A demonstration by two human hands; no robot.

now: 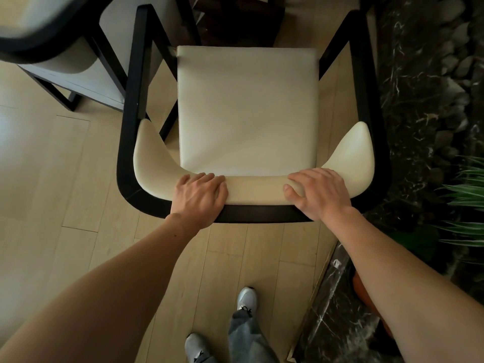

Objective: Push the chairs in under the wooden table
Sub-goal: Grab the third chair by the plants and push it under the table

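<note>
The black-framed chair (246,111) with its cream seat stands upright before me, front toward the dark wooden worktop (235,19).

Left hand (200,195) and right hand (318,192) gripping chair (246,106) backrest, second chair (65,56) beside

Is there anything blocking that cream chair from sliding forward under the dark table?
Nothing visible does. Both hands, left hand and right hand, rest on the backrest of the cream chair. The floor between its front edge and the dark wooden table looks bare. The second chair stands off to the left, beside it.
</note>
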